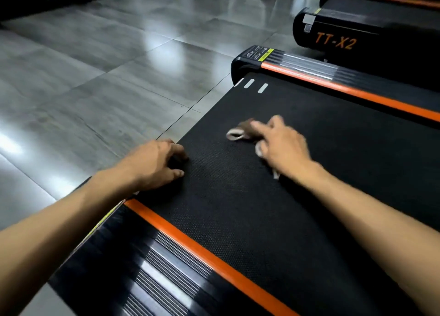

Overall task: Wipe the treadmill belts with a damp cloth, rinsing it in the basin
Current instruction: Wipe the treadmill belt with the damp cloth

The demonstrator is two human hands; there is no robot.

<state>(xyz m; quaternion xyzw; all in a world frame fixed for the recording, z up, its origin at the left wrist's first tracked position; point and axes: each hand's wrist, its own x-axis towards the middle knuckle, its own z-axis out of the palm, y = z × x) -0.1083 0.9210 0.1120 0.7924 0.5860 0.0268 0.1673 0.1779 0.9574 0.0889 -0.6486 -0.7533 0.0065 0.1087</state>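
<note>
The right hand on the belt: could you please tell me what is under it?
A crumpled cloth lies under the right hand, pressed on the black treadmill belt. Its edges stick out; the middle part is covered.

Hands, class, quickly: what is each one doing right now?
Left hand: empty, fingers curled, resting at the belt edge.
Right hand: pressing the cloth flat on the belt, fingers spread over it.
</note>
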